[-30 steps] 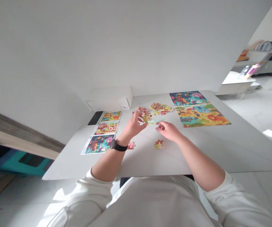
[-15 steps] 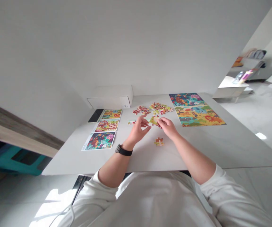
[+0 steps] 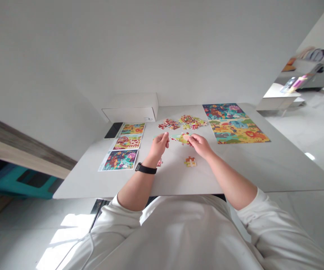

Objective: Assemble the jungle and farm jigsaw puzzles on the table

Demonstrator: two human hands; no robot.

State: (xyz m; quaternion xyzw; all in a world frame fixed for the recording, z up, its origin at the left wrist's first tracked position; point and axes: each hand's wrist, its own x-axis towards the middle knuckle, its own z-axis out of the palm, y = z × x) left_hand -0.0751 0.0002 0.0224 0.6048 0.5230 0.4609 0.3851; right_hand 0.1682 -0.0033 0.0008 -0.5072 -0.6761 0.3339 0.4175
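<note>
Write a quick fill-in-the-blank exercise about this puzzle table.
The left hand wears a black-strapped ____ on its wrist.
The right hand pinches a piece of a ____ puzzle.
The small joined cluster of pieces lies nearer the ____ hand.
Three picture cards lie in a column at the person's ____ side of the pale table.

Missing words: watch; jigsaw; right; left

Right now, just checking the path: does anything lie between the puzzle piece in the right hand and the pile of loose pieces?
Nothing visible does: only tabletop lies between the puzzle piece in the right hand and the loose pieces.
</note>
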